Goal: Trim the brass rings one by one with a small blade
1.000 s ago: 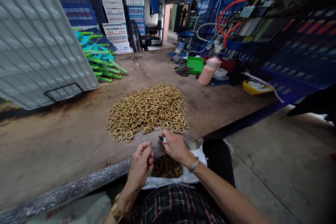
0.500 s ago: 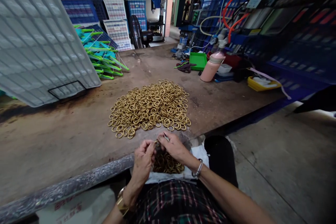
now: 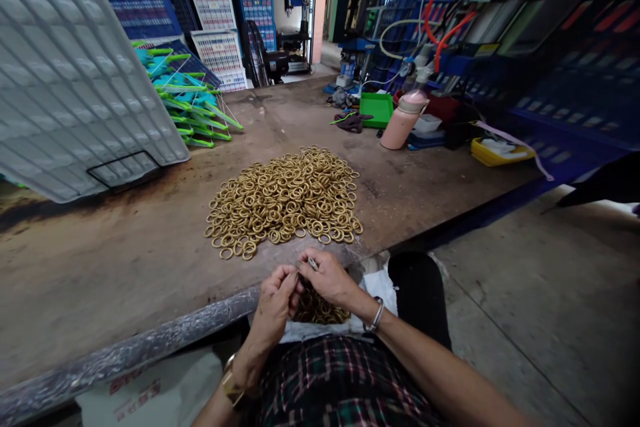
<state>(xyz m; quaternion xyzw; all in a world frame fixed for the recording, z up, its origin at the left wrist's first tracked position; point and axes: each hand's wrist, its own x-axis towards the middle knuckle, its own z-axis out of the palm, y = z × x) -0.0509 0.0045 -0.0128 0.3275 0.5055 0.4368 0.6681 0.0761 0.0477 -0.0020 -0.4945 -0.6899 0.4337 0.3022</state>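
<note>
A big heap of brass-coloured rings (image 3: pixel 285 200) lies on the worn wooden table (image 3: pixel 125 260). At the table's near edge my left hand (image 3: pixel 275 303) and my right hand (image 3: pixel 330 277) meet, fingers pinched together. Between them sits one ring (image 3: pixel 300 271), partly hidden by the fingers. My right hand also pinches a small dark tool (image 3: pixel 313 262). Below the hands, a white bag (image 3: pixel 373 293) on my lap holds more rings (image 3: pixel 320 310).
A white plastic crate (image 3: pixel 75 80) leans at the left, with green and teal hangers (image 3: pixel 190 107) behind it. A pink bottle (image 3: pixel 404 119), a green tray (image 3: pixel 375 107) and a yellow tray (image 3: pixel 493 150) stand at the right. Stacked crates fill the background.
My left hand rose from the table edge to join my right hand; both now work a ring together. The view shifted slightly.
</note>
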